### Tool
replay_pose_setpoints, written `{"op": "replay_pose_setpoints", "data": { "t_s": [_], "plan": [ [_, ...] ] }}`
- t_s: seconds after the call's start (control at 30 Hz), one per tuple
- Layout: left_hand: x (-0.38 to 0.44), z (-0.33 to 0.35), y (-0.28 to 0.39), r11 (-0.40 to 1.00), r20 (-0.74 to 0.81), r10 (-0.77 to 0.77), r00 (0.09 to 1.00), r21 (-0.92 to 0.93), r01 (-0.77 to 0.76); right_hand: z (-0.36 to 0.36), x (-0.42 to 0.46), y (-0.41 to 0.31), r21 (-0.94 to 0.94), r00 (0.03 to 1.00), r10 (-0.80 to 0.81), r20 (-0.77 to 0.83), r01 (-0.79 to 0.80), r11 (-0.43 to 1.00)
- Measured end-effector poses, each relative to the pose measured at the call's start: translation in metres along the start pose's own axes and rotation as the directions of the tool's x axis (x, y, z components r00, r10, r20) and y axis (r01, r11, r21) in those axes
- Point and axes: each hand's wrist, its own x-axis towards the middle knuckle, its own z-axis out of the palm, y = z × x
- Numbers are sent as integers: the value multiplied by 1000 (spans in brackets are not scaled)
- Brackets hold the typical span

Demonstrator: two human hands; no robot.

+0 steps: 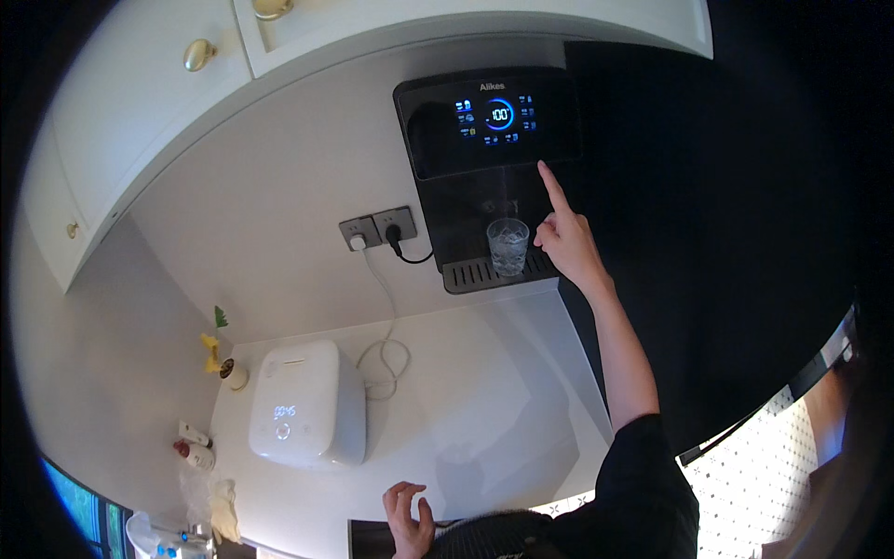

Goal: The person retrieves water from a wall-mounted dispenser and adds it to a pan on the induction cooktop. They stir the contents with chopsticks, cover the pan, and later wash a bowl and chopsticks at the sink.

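A black wall-mounted water dispenser (447,202) with a lit display hangs below the white cabinets. On its slotted drip tray (464,276) stands a patterned clear glass (508,246) that appears to hold water. My right hand (569,241) is raised just right of the glass, index finger extended towards the lower edge of the dispenser's panel, other fingers curled; nothing is held. Whether the fingertip touches the panel cannot be told. Low in the view, my left hand (408,520) hovers near the counter's front edge, fingers loosely bent and apart, holding nothing.
A white rice cooker (307,405) sits on the white counter (482,391), its cord running to the wall sockets (377,227). At left are a small plant pot (234,374), a pump bottle (199,456) and rubber gloves (224,510). A tall black surface (712,230) rises at right.
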Motion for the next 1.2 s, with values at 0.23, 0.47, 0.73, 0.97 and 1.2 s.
{"op": "replay_pose_setpoints", "data": {
  "t_s": [0.23, 0.47, 0.73, 0.97, 1.2],
  "plan": [
    [-5, -2, -3, 1000, -27, 23, 999, -8, -23, 4, 9, -2, -69, 999, 36, 39, -33, 997],
    [-10, -6, -6, 999, -33, 44, 998, -23, -45, 9, 8, -13, -94, 996, 49, 69, -42, 995],
    [-11, -8, -3, 998, -40, 62, 997, -4, -62, 15, 4, -16, -94, 995, 59, 85, -50, 994],
    [-10, -8, -3, 1000, -31, 2, 1000, -5, -2, 17, 6, -20, -143, 995, 63, 81, -51, 988],
    [-10, -15, -3, 997, -33, 72, 997, -6, -72, 20, 16, -24, -211, 998, 21, 54, -9, 977]
  ]
}}
